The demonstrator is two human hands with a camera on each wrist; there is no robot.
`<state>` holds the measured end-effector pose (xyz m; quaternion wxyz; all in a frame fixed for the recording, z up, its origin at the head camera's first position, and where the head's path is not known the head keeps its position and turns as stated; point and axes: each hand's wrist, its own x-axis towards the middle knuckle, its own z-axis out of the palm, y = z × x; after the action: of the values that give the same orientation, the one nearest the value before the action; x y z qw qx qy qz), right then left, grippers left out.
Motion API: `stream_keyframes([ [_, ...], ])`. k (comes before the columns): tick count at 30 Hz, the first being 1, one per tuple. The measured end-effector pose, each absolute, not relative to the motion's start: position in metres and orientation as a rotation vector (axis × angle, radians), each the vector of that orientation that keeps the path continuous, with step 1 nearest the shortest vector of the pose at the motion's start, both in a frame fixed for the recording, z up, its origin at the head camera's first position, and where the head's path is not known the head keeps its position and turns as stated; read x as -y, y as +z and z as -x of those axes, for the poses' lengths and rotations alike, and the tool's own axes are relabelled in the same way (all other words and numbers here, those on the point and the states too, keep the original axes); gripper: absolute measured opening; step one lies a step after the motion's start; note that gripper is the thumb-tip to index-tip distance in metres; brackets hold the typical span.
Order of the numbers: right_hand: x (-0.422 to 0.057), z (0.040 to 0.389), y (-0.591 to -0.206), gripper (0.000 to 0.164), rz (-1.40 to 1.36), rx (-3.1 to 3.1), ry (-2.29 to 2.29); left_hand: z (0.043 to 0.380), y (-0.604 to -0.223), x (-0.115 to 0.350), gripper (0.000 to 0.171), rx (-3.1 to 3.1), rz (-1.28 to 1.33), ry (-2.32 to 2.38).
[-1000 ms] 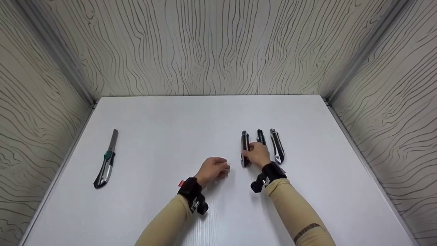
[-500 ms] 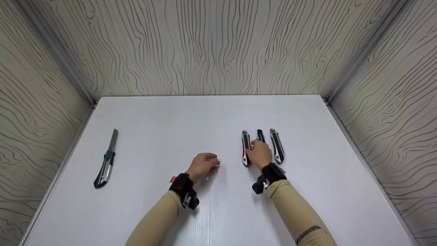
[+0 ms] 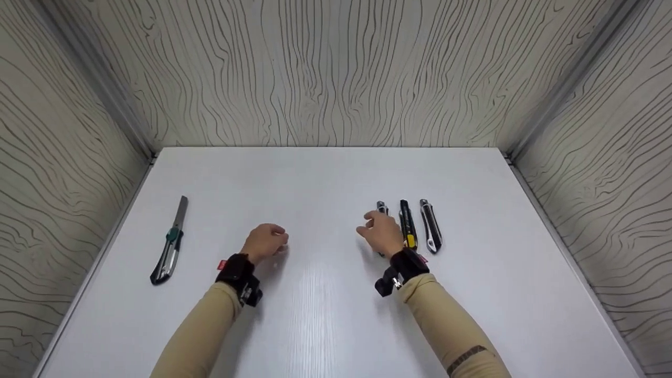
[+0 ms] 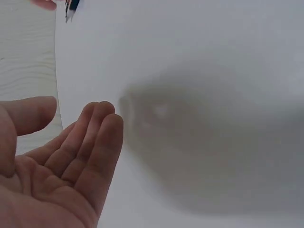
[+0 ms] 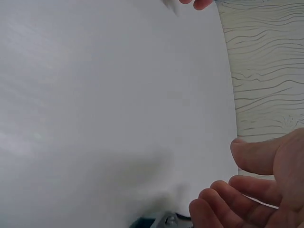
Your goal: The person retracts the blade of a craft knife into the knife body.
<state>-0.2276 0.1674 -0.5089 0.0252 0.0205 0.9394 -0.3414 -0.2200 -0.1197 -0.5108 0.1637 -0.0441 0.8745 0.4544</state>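
Over the middle-left of the table, my left hand (image 3: pixel 265 242) holds nothing; the left wrist view shows its thumb apart from the loosely bent fingers (image 4: pixel 107 147). My right hand (image 3: pixel 381 232) hovers above a silver-and-black utility knife (image 3: pixel 382 206), hiding most of it. Its thumb and fingers (image 5: pixel 221 206) are parted with nothing between them. To the right of that hand lie a black utility knife with a yellow part (image 3: pixel 408 226) and another silver-and-black utility knife (image 3: pixel 431 227), side by side. Far left lies a green-and-black utility knife (image 3: pixel 169 252), its blade extended.
The white table (image 3: pixel 315 178) is enclosed by wood-grain panels at the back (image 3: pixel 325 73), left and right. Grey metal strips run along the corners between the panels. The extended blade (image 3: pixel 181 210) points toward the back panel.
My right hand has let go of the silver-and-black knife and shifted left over it, uncovering the black-and-yellow knife. My left hand has moved left toward the green-and-black knife.
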Motion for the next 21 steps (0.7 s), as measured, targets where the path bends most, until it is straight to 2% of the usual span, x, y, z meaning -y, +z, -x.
stream_keyframes([
  [13, -0.117, 0.231, -0.507, 0.042, 0.097, -2.854, -0.989, 0.210, -0.495, 0.258, 0.050, -2.688, 0.261, 0.964],
  [21, -0.097, 0.230, -0.507, 0.045, 0.154, -2.803, -0.966, 0.198, -0.503, 0.304, 0.019, -2.840, 0.552, 0.847],
])
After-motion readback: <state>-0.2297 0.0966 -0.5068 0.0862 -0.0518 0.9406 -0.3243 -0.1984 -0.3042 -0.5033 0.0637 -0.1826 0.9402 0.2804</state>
